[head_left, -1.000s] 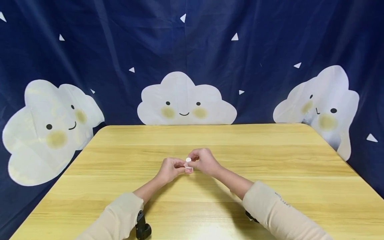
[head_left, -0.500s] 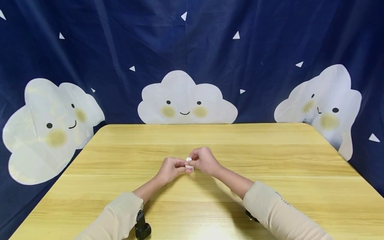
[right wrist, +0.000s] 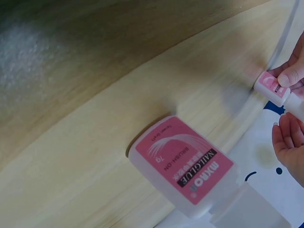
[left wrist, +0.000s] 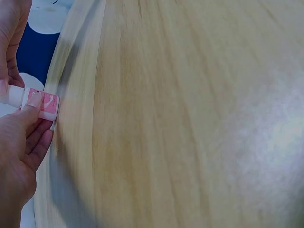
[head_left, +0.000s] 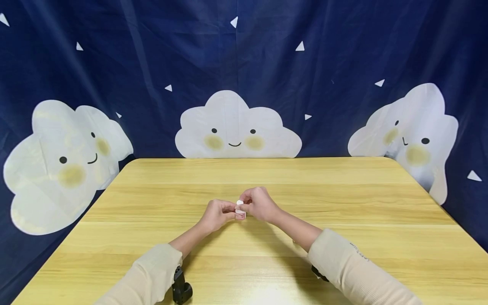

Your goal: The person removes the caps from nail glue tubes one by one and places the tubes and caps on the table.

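Note:
A small nail glue bottle (left wrist: pixel 50 104) with a pink label is held just above the table between both hands. My left hand (head_left: pixel 214 217) pinches its body, the thumb lying over the label. From the other side, my right hand (head_left: pixel 261 205) grips the white cap (left wrist: pixel 13 96) between thumb and fingers. The head view shows only a bit of the pink label (head_left: pixel 240 216) and white cap, the rest being covered by fingers. Close to the right wrist camera, a second nail glue bottle (right wrist: pixel 183 164) with a white cap (right wrist: pixel 251 211) stands on the table.
The wooden table (head_left: pixel 152 173) spreads around both arms. Behind it hangs a dark blue curtain (head_left: pixel 267 51) with white clouds. A black wrist device (head_left: pixel 181 288) sits under the left sleeve. The second bottle is mostly hidden by the right forearm in the head view.
Both hands stay in place on the bottle and cap. Only very slight shifts of the fingers and of the head view show.

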Available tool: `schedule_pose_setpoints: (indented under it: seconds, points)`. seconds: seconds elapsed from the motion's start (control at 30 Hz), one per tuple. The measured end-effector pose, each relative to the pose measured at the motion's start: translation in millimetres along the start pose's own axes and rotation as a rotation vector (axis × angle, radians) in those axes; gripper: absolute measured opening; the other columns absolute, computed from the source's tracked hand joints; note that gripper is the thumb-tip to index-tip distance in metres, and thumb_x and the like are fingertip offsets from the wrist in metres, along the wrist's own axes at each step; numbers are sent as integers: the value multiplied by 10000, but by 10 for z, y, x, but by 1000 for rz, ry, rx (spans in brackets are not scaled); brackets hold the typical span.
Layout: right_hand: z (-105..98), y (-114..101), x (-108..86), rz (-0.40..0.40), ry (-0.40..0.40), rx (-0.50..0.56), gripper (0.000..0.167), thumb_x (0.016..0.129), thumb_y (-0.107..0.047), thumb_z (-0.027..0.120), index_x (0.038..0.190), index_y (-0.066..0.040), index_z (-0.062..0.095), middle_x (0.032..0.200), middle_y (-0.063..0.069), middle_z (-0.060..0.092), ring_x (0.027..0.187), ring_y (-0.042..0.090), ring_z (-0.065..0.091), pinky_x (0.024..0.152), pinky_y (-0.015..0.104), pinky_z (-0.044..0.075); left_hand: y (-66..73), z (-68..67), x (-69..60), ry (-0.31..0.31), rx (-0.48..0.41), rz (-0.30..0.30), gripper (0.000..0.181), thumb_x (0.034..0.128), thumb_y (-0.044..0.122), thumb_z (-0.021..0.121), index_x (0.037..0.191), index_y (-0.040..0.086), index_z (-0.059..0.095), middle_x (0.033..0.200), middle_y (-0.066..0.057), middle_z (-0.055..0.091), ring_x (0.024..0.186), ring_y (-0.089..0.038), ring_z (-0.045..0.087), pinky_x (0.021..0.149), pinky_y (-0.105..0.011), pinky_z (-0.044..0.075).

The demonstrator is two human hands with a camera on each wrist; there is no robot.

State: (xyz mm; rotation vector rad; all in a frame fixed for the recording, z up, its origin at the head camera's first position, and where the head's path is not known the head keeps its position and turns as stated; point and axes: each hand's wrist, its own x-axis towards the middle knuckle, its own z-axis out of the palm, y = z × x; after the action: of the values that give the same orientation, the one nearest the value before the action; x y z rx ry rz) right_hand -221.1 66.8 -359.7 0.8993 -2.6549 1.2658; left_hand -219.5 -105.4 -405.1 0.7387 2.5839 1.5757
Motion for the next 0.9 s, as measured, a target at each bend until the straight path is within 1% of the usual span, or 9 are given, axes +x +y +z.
schedule_pose_setpoints:
  seconds: [0.13, 0.23, 0.37, 0.5, 0.53, 0.63, 0.73, 0.77, 0.9]
  points:
    - [-20, 2, 0, -14, -27, 0, 57, 790, -35, 709, 742, -15, 684, 658, 31, 678, 555, 28, 534, 504, 156, 462, -11, 0, 11, 2, 20, 14, 164, 771, 35, 718, 905, -61, 710, 853, -190, 712, 770, -249, 705, 647, -156, 554]
    - [-36, -16, 6, 5, -57, -13, 50, 793, -23, 701, 748, -8, 685, 681, 57, 688, 588, 44, 558, 533, 154, 475, -22, -1, 18, 4, 32, 16, 166, 767, 41, 723, 901, -56, 714, 852, -185, 714, 773, -241, 704, 640, -143, 547]
    - [-46, -21, 18, -9, -88, -50, 45, 806, -21, 692, 761, -16, 695, 723, 58, 705, 674, 76, 617, 627, 158, 515, -27, -1, 17, 1, 28, 6, 171, 769, 35, 719, 907, -65, 709, 867, -194, 710, 797, -259, 704, 660, -167, 559]
    - [-59, -25, 23, -16, -121, -52, 52, 825, -9, 669, 790, -25, 704, 796, 69, 721, 793, 153, 667, 760, 258, 564, -31, 0, 9, -1, 23, 15, 181, 772, 49, 717, 908, -70, 707, 870, -198, 709, 804, -255, 705, 665, -187, 566]
    - [-62, -27, 24, -12, -129, -48, 57, 829, -7, 663, 795, -26, 704, 813, 75, 722, 815, 170, 672, 782, 291, 567, 22, -5, -4, 0, 27, 15, 178, 772, 40, 715, 904, -78, 705, 867, -207, 706, 801, -266, 703, 663, -202, 570]
    - [-61, -28, 25, -9, -140, -44, 62, 837, -2, 651, 805, -23, 699, 842, 87, 721, 838, 188, 673, 811, 336, 565, 28, -6, -8, 9, 30, 6, 178, 767, 52, 724, 898, -68, 711, 858, -199, 710, 789, -257, 704, 650, -190, 566]
    - [-57, -39, 24, 0, -142, -34, 60, 843, 0, 643, 812, -18, 692, 850, 89, 717, 831, 177, 667, 821, 340, 562, 27, -13, -5, 1, 5, -25, 186, 767, 59, 730, 903, -65, 710, 858, -200, 710, 779, -257, 706, 647, -200, 569]
    - [-55, -41, 22, 0, -140, -32, 58, 843, 3, 642, 814, -15, 689, 848, 89, 715, 823, 170, 665, 819, 332, 562, -28, -12, 7, -5, -12, -33, 192, 768, 73, 733, 908, -57, 712, 860, -191, 713, 775, -241, 707, 645, -189, 566]
    - [-56, -55, 16, 7, -137, -17, 51, 841, 11, 639, 813, -6, 678, 837, 89, 710, 809, 153, 657, 808, 326, 562, -35, -28, 14, -42, -77, -53, 206, 782, 57, 722, 934, -80, 697, 884, -217, 705, 786, -255, 707, 656, -213, 573]
